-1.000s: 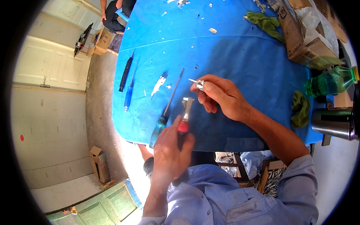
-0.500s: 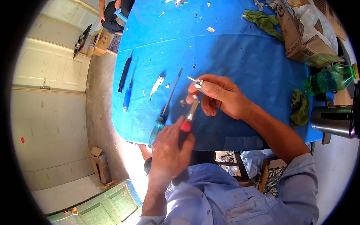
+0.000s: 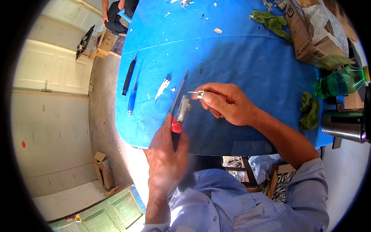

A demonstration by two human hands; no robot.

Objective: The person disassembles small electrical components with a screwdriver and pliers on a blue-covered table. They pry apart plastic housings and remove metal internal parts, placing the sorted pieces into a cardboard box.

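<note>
My right hand (image 3: 232,103) pinches a small whitish metal piece (image 3: 200,94) between thumb and index finger, a thin pin sticking out of it to the left. My left hand (image 3: 167,152), palm down and slightly blurred, is closed on a flat-bladed tool (image 3: 177,127) with a red and black handle. The tool's wide metal blade points away from me. Beside it lies a long screwdriver (image 3: 179,92); my left fingers reach over its lower shaft and hide its teal handle, so I cannot tell whether they grip it. A small metal bit (image 3: 188,106) lies by the blade.
On the blue-covered table (image 3: 255,58) lie a black slim tool (image 3: 128,77), a blue-handled screwdriver (image 3: 131,102) and a broken white piece (image 3: 162,89). Along the right are green cloths (image 3: 309,112), a green bottle (image 3: 338,82), a metal mug (image 3: 343,125) and a cardboard box (image 3: 319,48). Someone sits far left.
My left hand has shifted left with the flat-bladed tool, over the teal screwdriver's handle. My right hand has turned the small metal piece, whose pin now points straight left.
</note>
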